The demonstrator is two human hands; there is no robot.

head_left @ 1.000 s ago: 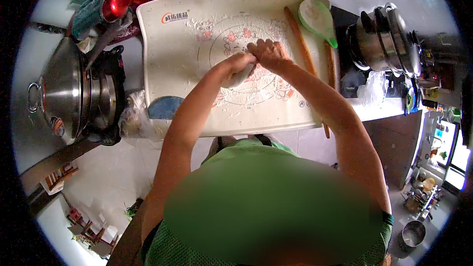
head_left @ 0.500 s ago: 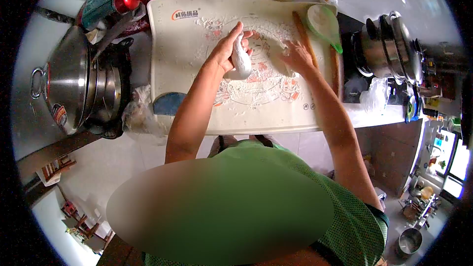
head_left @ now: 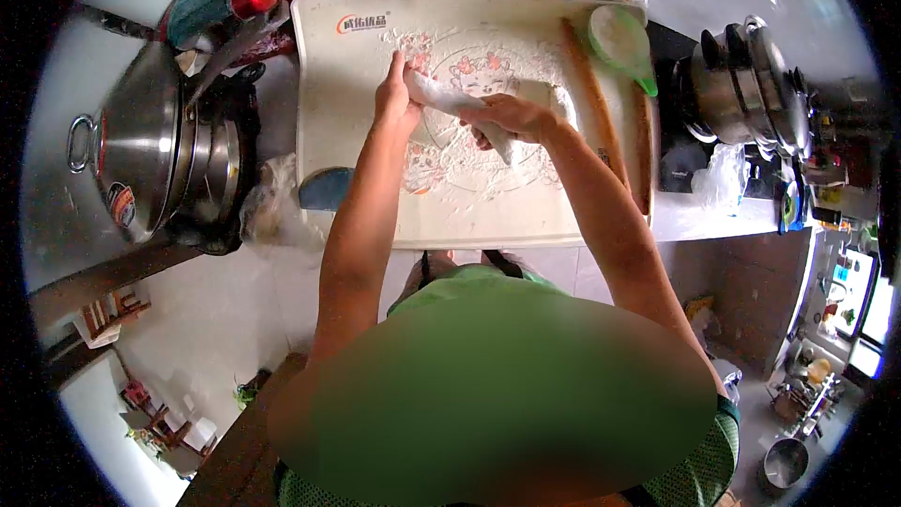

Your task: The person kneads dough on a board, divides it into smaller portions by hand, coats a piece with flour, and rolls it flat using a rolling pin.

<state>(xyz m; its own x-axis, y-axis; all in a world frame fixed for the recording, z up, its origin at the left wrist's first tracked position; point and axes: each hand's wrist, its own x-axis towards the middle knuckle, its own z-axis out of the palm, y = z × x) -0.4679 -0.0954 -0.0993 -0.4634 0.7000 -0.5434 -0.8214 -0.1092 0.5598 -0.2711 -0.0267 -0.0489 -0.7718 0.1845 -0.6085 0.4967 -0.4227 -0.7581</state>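
Above the floured mat (head_left: 333,122), we grip a long piece of dough (head_left: 439,94), left hand (head_left: 399,99) at one end, right hand (head_left: 514,118) closed nearer the other.

tbh it was just one head cam, super wide and round, looking forward and down past the green shirt (head_left: 488,286) onto the nearby white mat (head_left: 343,122)
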